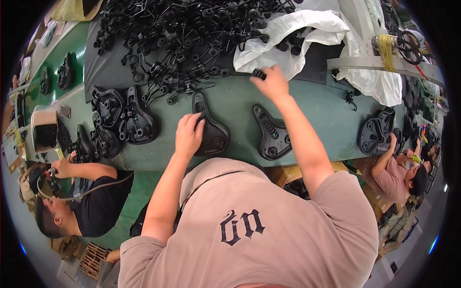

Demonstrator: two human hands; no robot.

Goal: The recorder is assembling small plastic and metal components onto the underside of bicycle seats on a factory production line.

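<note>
My left hand point(189, 134) rests on the left edge of a black bicycle saddle base point(214, 137), its fingers bent onto the narrow upper part. This base lies on the green table with its narrow end pointing away from me. My right hand point(272, 83) is raised farther out, by the white plastic bag, and pinches a small black ribbed part point(259, 74) that looks like a short coil spring. A second saddle base point(272, 134), with a dark spring-like piece along its middle, lies to the right, partly behind my right forearm.
A large heap of black metal frames point(177, 38) covers the far table. Fitted saddles point(137, 117) sit at the left. A white plastic bag point(317, 24) and a metal bar point(384, 66) are at far right. Co-workers work at both sides, one holding a tool with a hose.
</note>
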